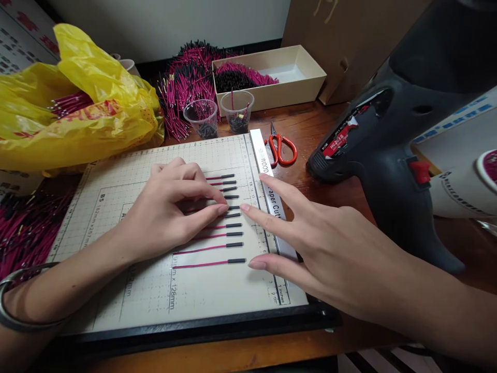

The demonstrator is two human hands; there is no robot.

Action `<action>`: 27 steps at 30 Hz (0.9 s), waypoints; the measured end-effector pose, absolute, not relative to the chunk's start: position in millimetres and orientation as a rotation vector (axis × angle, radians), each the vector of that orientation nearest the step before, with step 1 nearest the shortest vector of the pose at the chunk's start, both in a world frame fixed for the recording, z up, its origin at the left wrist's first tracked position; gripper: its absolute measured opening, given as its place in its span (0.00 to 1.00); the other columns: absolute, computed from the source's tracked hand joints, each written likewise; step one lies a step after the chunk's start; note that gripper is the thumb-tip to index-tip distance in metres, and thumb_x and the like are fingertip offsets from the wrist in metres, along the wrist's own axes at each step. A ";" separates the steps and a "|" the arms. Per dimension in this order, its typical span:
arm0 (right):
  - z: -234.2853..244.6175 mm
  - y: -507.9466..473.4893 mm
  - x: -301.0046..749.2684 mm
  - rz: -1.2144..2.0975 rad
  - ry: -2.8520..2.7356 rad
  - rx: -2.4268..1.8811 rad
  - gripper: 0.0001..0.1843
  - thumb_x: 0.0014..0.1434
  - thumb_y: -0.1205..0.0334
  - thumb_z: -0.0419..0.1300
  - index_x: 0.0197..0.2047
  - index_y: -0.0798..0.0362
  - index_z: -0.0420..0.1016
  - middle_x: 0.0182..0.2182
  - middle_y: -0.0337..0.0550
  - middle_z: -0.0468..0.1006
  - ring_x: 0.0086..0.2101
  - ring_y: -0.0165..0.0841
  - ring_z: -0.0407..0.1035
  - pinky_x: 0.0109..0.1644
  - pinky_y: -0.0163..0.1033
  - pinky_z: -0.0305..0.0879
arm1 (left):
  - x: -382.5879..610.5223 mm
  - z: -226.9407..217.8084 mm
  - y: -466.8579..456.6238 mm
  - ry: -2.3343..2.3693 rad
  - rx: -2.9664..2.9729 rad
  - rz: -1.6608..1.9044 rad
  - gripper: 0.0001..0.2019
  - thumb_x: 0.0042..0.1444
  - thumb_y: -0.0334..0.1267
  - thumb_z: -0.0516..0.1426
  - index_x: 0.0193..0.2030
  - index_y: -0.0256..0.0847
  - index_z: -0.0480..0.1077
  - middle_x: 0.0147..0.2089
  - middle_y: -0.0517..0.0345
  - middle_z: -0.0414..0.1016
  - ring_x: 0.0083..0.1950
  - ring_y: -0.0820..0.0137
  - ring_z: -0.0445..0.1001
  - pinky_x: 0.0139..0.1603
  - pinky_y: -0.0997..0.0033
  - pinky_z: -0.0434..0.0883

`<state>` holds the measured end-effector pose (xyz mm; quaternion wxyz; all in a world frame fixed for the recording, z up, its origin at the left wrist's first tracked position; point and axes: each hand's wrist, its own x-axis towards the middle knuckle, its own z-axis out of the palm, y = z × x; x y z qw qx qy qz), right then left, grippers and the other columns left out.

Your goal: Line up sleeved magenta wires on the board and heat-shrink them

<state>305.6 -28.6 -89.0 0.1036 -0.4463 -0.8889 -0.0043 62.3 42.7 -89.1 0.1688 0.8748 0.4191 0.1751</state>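
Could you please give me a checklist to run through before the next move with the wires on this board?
1. Wires lie in a row on the board: ok.
2. Left hand presses on the wires: ok.
3. Black ends line up: cannot tell, fingers hide some.
4. Right hand is open, holding nothing: ok.
5. Heat gun lies unheld, off the board: ok.
6. Scissors lie past the rail, off the board: ok.
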 end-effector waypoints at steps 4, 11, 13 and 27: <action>-88.0 -29.3 305.3 -0.003 -2.637 -1.303 0.33 0.73 0.40 0.43 0.65 0.48 0.75 0.67 0.65 0.67 0.35 0.41 0.82 0.24 0.41 0.74 | 63.7 -89.3 42.6 1.224 2.459 0.476 0.12 0.62 0.48 0.58 0.34 0.49 0.82 0.31 0.60 0.76 0.39 0.66 0.70 0.45 0.63 0.60; -86.3 -29.4 305.9 0.065 -2.662 -1.347 0.32 0.72 0.39 0.47 0.67 0.47 0.74 0.69 0.65 0.65 0.33 0.39 0.80 0.25 0.41 0.72 | 64.6 -88.9 42.9 1.210 2.446 0.497 0.11 0.60 0.47 0.59 0.32 0.51 0.82 0.30 0.61 0.76 0.38 0.66 0.70 0.44 0.63 0.59; -86.1 -29.0 306.4 0.078 -2.666 -1.351 0.32 0.72 0.39 0.47 0.66 0.47 0.74 0.69 0.65 0.65 0.33 0.38 0.79 0.26 0.40 0.71 | 64.8 -88.4 42.9 1.207 2.450 0.503 0.11 0.60 0.47 0.59 0.32 0.51 0.82 0.30 0.61 0.75 0.37 0.66 0.69 0.44 0.63 0.58; -87.0 -29.7 306.8 0.029 -2.666 -1.353 0.33 0.72 0.38 0.46 0.67 0.47 0.73 0.69 0.62 0.65 0.30 0.35 0.76 0.25 0.40 0.68 | 65.0 -89.5 42.4 1.209 2.428 0.542 0.11 0.60 0.46 0.59 0.32 0.50 0.82 0.30 0.60 0.77 0.37 0.66 0.70 0.44 0.62 0.60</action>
